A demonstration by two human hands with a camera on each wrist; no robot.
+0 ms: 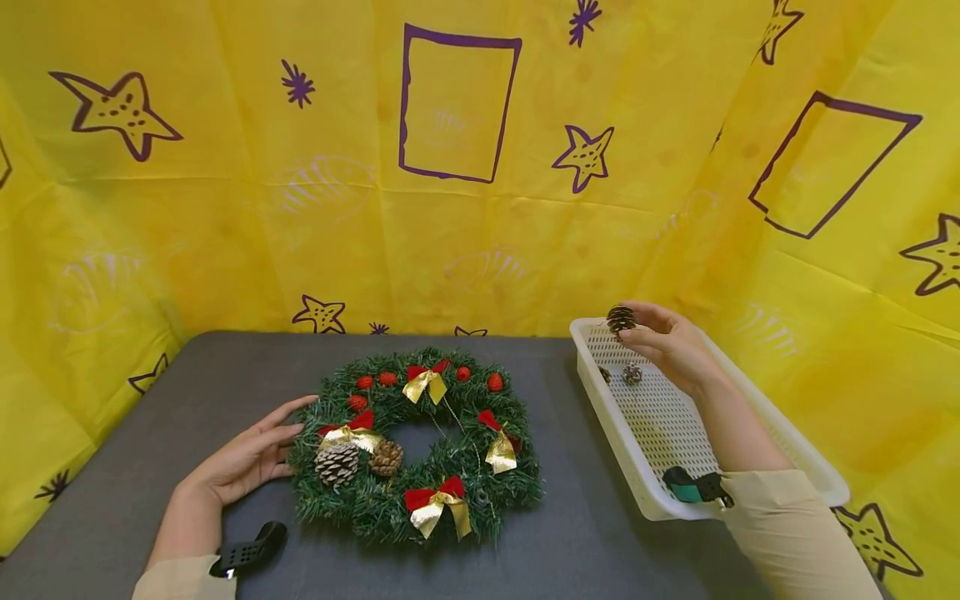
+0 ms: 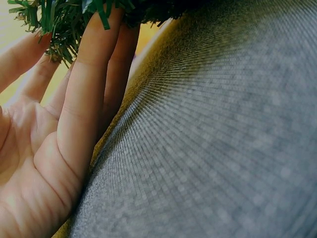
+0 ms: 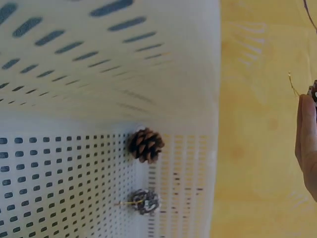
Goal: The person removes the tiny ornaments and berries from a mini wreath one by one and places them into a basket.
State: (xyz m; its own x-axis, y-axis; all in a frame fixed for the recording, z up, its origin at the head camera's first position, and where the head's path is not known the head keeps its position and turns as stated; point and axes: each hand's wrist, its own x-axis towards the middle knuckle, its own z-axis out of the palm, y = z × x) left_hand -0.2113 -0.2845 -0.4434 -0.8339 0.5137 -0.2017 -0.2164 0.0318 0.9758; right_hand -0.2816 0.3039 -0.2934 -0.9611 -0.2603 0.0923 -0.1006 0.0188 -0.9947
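Here's the right hand [image 1: 667,346], thumb and fingers closed in a pinch on a dark pinecone [image 1: 620,320], holding it over the far edge of the white basket [image 1: 667,433], close to that basket's far-left corner. Over on the table [image 1: 585,554], the left hand [image 1: 243,462] is spread, fingers long and nearly straight, tips touching the left edge of the wreath [image 1: 453,468], gripping nothing; it looks like a steadying touch. So the step in hand, I'd judge, is handling that single cone, and the next move seems to call for a light pinch and a path clear of the basket's rim. And what textures! The cone is round and scaly, a thin gold wire [image 3: 293,85] poking out beside it; a brown cone [image 3: 146,145] and a frosted cone [image 3: 145,202] lie at the basket's far end, against slotted, hard-looking plastic. The wreath is a bristly green ring, dressed with shiny gold-and-red bows [image 1: 437,507], bumpy red berries [image 1: 495,382], a white-tipped pinecone [image 1: 337,464] and a smaller brown pinecone [image 1: 386,458].
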